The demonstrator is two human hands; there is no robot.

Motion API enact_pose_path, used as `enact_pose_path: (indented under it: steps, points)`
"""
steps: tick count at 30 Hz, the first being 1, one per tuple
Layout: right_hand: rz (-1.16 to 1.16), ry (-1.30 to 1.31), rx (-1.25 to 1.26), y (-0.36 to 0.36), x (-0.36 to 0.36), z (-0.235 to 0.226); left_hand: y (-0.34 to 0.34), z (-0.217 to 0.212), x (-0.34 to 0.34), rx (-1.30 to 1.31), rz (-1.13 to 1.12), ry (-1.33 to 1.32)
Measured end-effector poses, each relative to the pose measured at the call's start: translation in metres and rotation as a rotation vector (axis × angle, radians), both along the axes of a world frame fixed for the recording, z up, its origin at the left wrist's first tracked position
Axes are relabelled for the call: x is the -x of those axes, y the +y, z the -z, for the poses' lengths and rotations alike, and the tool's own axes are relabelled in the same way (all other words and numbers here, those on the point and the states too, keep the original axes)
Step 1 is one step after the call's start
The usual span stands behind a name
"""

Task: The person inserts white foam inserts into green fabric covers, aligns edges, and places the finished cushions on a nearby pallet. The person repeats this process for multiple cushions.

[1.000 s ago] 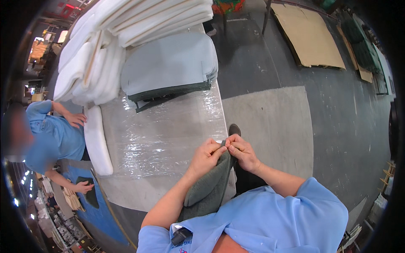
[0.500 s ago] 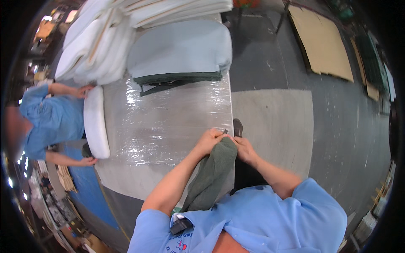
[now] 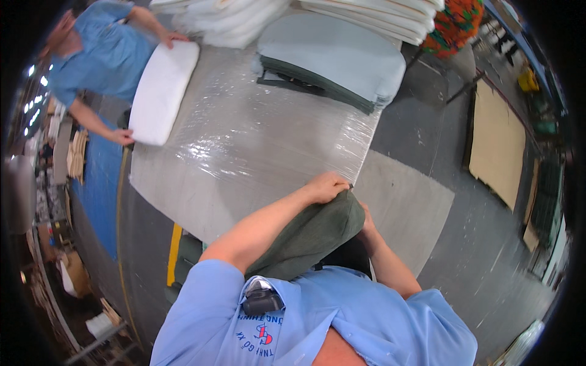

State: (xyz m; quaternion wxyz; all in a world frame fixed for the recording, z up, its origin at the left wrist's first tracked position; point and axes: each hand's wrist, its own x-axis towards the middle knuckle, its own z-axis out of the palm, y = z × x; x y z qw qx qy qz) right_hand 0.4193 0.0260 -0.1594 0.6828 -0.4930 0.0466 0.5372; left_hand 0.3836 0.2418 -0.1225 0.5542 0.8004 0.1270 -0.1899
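**Green cover gripped at the bench's near edge**

We hold a dark green fabric cover (image 3: 308, 235) at the near right corner of the plastic-wrapped bench (image 3: 244, 146). Our left hand (image 3: 326, 186) is closed on its top edge; our right hand (image 3: 368, 221) is mostly hidden behind the fabric, so we cannot tell its grip. At the far edge lie stacked grey cushions (image 3: 342, 58). At the left edge, another person's hands press a white foam pad (image 3: 162, 91).

A plastic-wrapped table (image 3: 244, 152) stands on grey floor (image 3: 439, 244); brown boards (image 3: 497, 146) lie beyond.
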Motion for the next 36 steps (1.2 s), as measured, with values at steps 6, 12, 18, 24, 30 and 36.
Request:
enact_pose_path:
  steps: [6, 12, 18, 24, 30, 36]
  points:
    - [-0.025, 0.000, -0.124, -0.015, -0.002, 0.008, 0.031, -0.034, 0.117, -0.101, -0.161, 0.125]
    - [-0.096, -0.067, -0.085, -0.017, -0.009, 0.017, 0.002, -0.027, 0.172, -0.255, -0.543, 0.246]
    - [-0.529, -0.945, 0.250, -0.027, -0.043, -0.054, 0.008, -0.028, 0.202, -0.230, -0.551, 0.225]
    - [-0.852, -1.437, 0.198, -0.013, -0.025, -0.228, -0.005, -0.032, 0.303, -0.274, -0.634, 0.304]
    - [-1.330, -2.083, -0.333, 0.049, 0.093, -0.248, -0.003, -0.036, 0.303, -0.452, -0.863, 0.211]
    - [-1.228, -1.848, -0.375, 0.091, 0.085, -0.239, 0.002, -0.042, 0.399, -0.518, -1.554, -0.103]
